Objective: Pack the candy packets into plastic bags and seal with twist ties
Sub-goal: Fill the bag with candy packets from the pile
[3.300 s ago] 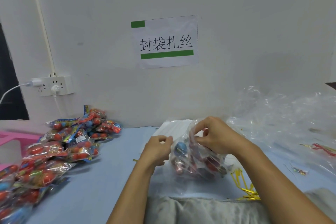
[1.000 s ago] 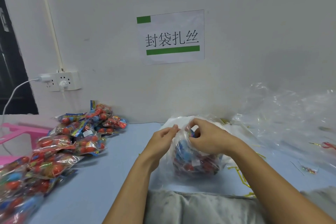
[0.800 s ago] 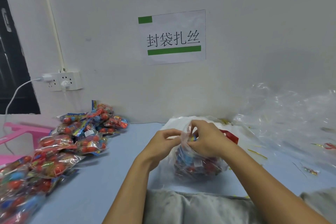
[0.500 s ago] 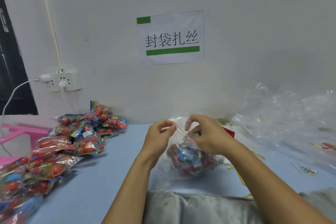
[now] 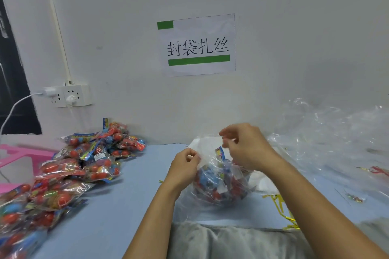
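Both hands pinched the clear plastic bag (image 5: pixel 221 178) of candy packets at its top: left hand (image 5: pixel 185 163) lower, right hand (image 5: pixel 246 147) higher, above the worktop (image 5: pixel 126 206)

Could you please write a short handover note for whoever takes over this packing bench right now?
Left hand pinches the bag mouth; right hand grips its top, raised.
The bag sits on the table, filled with candy, mouth not tied.
Loose packets lie left; gold ties lie right, below spare bags.
Left: gather the neck, tie it, then pack the rest.
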The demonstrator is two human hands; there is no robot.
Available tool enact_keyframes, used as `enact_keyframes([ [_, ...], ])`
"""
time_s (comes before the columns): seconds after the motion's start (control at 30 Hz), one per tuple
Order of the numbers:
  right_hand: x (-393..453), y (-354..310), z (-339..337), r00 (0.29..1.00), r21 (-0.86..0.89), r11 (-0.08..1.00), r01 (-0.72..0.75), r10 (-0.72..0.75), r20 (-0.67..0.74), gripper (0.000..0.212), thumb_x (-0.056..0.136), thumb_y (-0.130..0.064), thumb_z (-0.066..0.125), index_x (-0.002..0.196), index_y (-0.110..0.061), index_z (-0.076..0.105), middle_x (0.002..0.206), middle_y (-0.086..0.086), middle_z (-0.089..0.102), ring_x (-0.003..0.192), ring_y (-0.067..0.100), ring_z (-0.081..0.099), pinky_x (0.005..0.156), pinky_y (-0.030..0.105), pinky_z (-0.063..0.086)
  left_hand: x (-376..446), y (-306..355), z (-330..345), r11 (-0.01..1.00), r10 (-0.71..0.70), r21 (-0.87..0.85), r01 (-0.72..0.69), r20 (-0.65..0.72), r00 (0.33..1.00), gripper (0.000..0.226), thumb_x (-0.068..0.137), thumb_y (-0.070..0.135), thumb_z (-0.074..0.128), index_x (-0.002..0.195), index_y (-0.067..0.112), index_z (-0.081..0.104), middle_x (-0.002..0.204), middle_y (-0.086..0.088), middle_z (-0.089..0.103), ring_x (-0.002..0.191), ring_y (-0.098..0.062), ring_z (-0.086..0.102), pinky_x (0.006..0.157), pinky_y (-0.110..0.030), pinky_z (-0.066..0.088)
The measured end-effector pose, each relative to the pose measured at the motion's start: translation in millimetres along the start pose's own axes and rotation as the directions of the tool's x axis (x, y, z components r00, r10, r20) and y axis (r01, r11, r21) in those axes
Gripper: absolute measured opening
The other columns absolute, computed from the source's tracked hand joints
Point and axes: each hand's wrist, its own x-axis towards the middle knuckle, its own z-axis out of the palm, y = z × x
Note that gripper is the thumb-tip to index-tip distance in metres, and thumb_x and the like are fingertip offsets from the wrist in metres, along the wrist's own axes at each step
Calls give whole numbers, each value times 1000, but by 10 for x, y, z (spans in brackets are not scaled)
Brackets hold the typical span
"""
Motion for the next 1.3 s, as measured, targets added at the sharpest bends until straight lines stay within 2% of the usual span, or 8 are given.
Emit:
enact_keyframes([
  [0.1,19,-48,-318,959,56,994,91,-72,-275,29,91,-4,54,94,-21,77,85,-5,74,78,10,71,78,22,52,15,-20,-10,999,-42,9,43,-41,998,22,104,27,49,99,11,64,98,-9,70,71,-15,60,52,-19,43],
  [0.17,24,107,-543,939,-6,998,-57,51,-341,30,88,-3,53,93,-20,77,88,0,74,80,16,68,79,23,48,21,-13,-8,999,-52,2,52,-56,997,19,103,26,50,99,14,64,99,-6,69,74,-16,62,56,-21,44],
  [0.3,-64,588,-701,855,-104,872,-477,489,172,23,99,-14,56,108,3,69,96,15,74,85,30,75,86,41,58,-10,53,6,999,-42,16,45,-137,990,9,98,25,59,103,17,60,101,-2,64,85,-16,61,62,-24,45],
  [0.43,-66,675,-510,787,115,840,-530,438,434,32,99,-30,62,98,1,70,99,19,76,66,16,68,59,22,52,-78,338,-32,995,63,96,-33,-336,940,28,92,40,61,82,15,53,83,-1,59,71,-14,54,54,-24,34],
  [0.57,-58,580,-323,878,156,893,-422,361,314,17,92,-17,71,86,-2,76,72,8,71,49,6,55,50,18,47,-136,492,-3,956,18,295,10,-93,996,41,89,45,64,71,8,57,68,-10,61,59,-21,56,54,-31,44],
  [0.7,34,425,-459,967,263,935,-238,253,-22,23,91,-18,69,70,-11,72,56,-1,69,47,5,63,44,16,42,-79,515,-123,999,37,24,-32,-285,958,23,88,10,59,67,2,63,63,-15,64,45,-15,56,50,-28,49],
  [0.8,42,348,-490,971,291,940,-179,217,-102,23,90,-17,67,69,-10,71,54,0,68,48,9,65,43,18,42,-59,543,-217,989,-24,-149,-23,-305,952,21,88,6,63,68,7,64,53,-3,62,42,-12,54,44,-23,46],
  [1.3,26,219,-427,920,399,912,94,74,-384,27,86,-14,66,61,-4,70,44,-3,56,38,12,49,45,21,41,-128,718,-203,943,137,-231,-240,-389,911,28,92,11,66,65,8,67,45,4,57,38,-12,48,43,-23,41],
])
